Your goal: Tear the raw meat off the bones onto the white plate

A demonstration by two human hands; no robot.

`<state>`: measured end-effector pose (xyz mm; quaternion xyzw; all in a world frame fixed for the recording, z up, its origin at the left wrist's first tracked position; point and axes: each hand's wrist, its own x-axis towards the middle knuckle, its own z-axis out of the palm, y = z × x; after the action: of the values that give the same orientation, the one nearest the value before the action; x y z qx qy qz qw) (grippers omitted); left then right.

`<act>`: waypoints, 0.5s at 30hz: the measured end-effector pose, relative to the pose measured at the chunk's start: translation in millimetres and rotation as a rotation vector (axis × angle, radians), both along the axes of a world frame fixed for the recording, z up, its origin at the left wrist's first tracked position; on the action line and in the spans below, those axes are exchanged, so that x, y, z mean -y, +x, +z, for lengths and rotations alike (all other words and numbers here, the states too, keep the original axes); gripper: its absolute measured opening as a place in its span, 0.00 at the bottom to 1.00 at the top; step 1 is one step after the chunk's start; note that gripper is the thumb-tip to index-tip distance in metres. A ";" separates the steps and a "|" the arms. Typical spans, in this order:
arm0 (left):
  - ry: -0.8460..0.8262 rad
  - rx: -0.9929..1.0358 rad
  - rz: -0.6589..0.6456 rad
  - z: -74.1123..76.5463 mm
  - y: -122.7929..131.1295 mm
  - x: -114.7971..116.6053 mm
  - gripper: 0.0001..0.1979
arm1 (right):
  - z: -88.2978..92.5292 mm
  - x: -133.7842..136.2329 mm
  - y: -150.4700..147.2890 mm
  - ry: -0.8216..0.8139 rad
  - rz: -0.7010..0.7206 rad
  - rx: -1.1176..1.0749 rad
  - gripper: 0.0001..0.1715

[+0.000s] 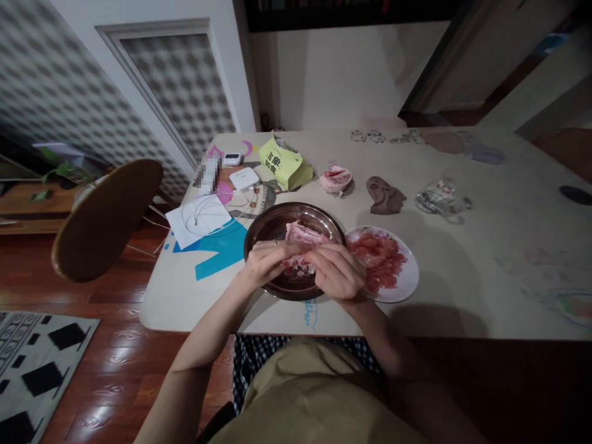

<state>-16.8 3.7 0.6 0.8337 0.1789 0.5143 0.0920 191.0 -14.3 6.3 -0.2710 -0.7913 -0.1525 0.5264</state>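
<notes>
both hands, left hand (266, 260) and right hand (337, 271), fingers clenched on pink fibrous pomelo chunk (303, 237) over round dark metal bowl (263, 227) near tabletop (462, 271) front edge; white plate (409, 277) touching right, open room beyond.

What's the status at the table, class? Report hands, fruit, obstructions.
Left hand and right hand both gripping pink fruit segment over dark bowl. Nothing in the way.

Hands hide most of the pink fruit (303, 237); a blurred patch (206, 172) masks something; a plate (576, 306) is cut off.
</notes>
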 end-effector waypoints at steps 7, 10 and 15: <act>-0.277 0.217 0.079 5.8 11.0 6.8 0.26 | -1.8 -2.2 3.4 0.059 -0.017 -0.040 0.31; -0.227 0.189 0.089 11.2 11.7 7.7 0.17 | -3.8 -5.7 6.0 0.066 0.012 -0.024 0.32; -0.019 0.105 0.054 9.7 4.0 6.0 0.11 | -6.8 -7.8 11.9 0.035 0.076 0.077 0.33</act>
<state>-12.9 -2.3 10.4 0.7995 0.2012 0.5579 0.0949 202.9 -6.5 -0.5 -0.2254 -0.8181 -0.1565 0.5055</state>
